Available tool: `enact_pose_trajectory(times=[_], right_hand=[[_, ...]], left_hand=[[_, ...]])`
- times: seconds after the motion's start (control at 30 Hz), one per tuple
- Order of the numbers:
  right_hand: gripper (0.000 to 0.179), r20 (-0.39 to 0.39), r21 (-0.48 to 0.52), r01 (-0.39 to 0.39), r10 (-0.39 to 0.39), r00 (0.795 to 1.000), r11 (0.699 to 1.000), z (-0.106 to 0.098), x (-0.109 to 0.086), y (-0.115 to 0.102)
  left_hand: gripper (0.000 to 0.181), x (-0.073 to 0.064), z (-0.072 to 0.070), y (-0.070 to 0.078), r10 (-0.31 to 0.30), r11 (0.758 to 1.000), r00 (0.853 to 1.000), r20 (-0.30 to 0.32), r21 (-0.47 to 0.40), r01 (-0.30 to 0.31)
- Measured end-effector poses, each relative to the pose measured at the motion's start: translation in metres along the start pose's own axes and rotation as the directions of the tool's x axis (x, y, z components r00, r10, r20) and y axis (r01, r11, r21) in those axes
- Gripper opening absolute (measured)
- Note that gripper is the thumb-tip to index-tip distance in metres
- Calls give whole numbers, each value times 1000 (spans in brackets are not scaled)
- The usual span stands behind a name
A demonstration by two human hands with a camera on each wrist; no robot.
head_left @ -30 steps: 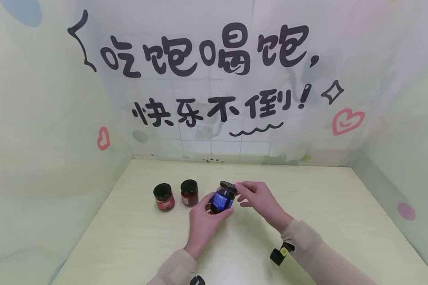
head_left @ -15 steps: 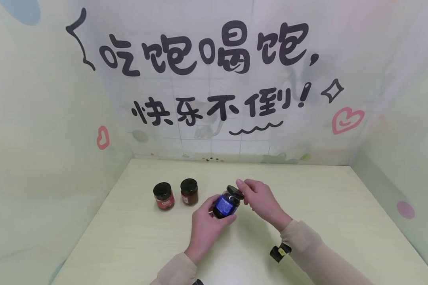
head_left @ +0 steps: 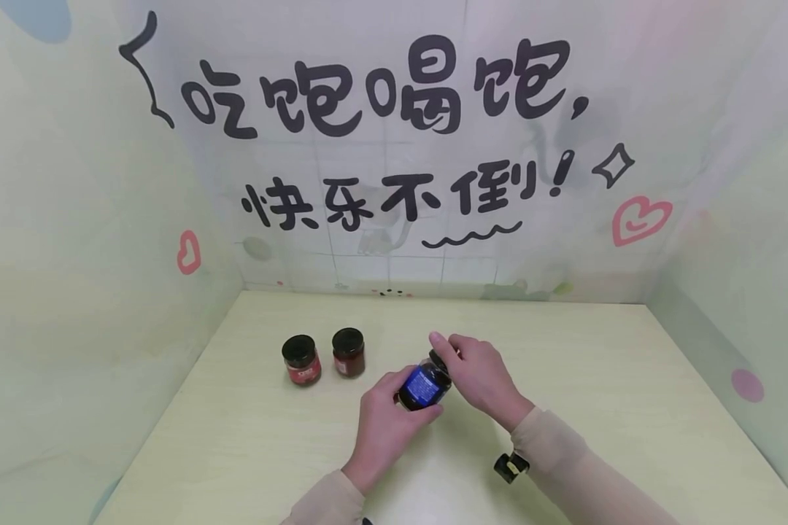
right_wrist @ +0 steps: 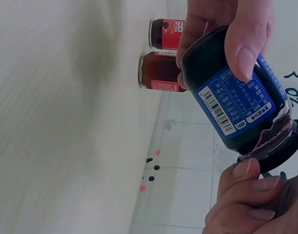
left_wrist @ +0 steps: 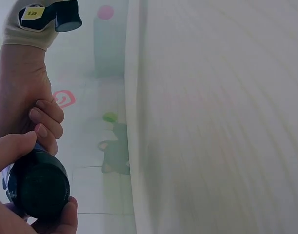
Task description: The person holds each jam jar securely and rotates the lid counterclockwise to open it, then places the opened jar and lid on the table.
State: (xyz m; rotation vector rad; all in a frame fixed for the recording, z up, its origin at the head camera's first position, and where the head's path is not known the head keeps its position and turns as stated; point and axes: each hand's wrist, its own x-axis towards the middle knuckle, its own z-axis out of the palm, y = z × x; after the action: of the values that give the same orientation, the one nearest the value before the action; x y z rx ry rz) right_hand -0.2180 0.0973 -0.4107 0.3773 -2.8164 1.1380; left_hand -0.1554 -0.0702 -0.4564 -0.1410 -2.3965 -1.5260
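Note:
A dark glass jar with a blue label (head_left: 423, 386) is tilted to the right above the table. My left hand (head_left: 387, 423) grips its body, fingers behind and thumb in front. The right hand (head_left: 482, 375) curls round the black lid (right_wrist: 280, 151), its thumb lying over the top. In the right wrist view the label's barcode and a torn strip at the jar's neck show. The left wrist view looks at the jar's dark base (left_wrist: 41, 190) between the left thumb and fingers.
Two jars with black lids stand upright on the pale table (head_left: 236, 437), left of the hands: one with a red label (head_left: 303, 370) and a reddish-brown one (head_left: 349, 357). Printed cloth walls (head_left: 394, 270) close the table in at the back and both sides.
The jar has moved slightly right and nearer the person, and tilted further right. The right hand went from touching the lid's edge to holding round the lid.

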Motion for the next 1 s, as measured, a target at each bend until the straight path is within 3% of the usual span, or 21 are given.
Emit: enact_pose_trajectory(times=[0.37, 0.53, 0.77, 1.0], right_hand=[[69, -4, -10, 17, -17, 1000, 1000, 1, -2, 1], [69, -16, -15, 19, -19, 1000, 1000, 3, -3, 2], [61, -24, 44, 24, -23, 999, 999, 6, -7, 4], [48, 11, 138, 34, -36, 999, 990, 7, -10, 5]], left_hand=[[63, -3, 0, 2, 15, 1000, 1000, 4, -3, -15], [62, -4, 0, 2, 31, 999, 1000, 6, 42, -31], [61, -7, -2, 2, 22, 996, 1000, -4, 86, -21], [64, -9, -4, 1, -7, 999, 999, 32, 35, 6]])
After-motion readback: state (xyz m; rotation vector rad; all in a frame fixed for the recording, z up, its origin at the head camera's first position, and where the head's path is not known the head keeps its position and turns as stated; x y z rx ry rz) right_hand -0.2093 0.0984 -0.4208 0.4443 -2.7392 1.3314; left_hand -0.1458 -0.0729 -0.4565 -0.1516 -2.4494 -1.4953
